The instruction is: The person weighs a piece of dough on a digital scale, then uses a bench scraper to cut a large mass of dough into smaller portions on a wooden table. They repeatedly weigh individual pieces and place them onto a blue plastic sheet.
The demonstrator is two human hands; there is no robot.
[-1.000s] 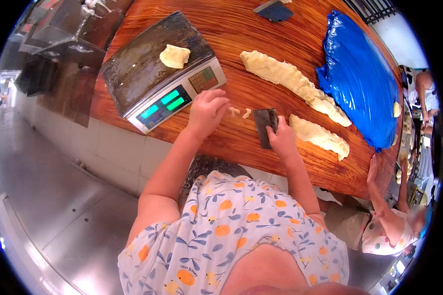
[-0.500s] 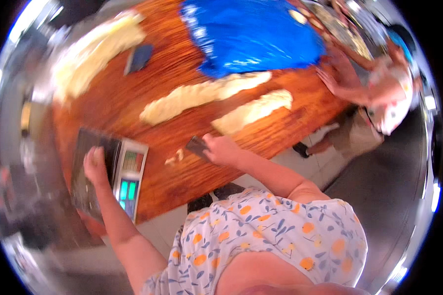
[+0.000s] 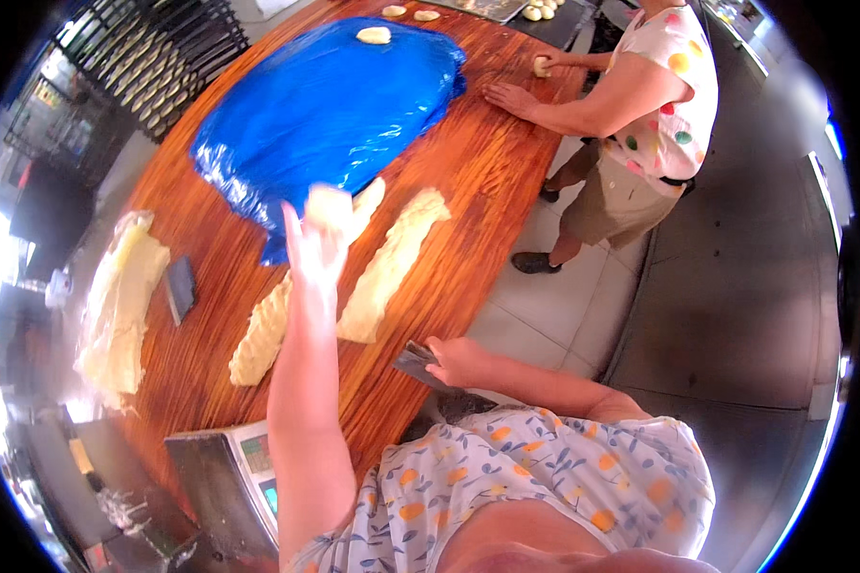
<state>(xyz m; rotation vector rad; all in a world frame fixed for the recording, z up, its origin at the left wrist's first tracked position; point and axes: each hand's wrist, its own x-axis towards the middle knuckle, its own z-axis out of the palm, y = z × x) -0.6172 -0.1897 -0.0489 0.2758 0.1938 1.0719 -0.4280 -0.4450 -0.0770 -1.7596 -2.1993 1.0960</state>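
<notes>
My left hand (image 3: 311, 244), blurred, holds up a lump of dough (image 3: 330, 205) at the edge of the blue plastic sheet (image 3: 320, 105). Below that arm lies a long dough strip (image 3: 256, 344), partly hidden; another strip (image 3: 392, 267) lies to its right. My right hand (image 3: 459, 361) grips a dark scraper (image 3: 417, 362) at the table's near right edge. The scale (image 3: 205, 463) stands at the lower left, partly cut off by my arm.
The wooden table (image 3: 487, 167) holds a wide dough slab (image 3: 115, 310) and another scraper (image 3: 180, 286) at left, small dough pieces (image 3: 395, 11) at the back. A co-worker (image 3: 659, 105) works along the right edge. Dark racks (image 3: 139, 62) stand behind; steel counters (image 3: 726, 286) at right.
My left hand has gone from the scale up to the blue sheet with the lump that was on the scale. The view has turned toward the co-worker. My right hand still holds the scraper.
</notes>
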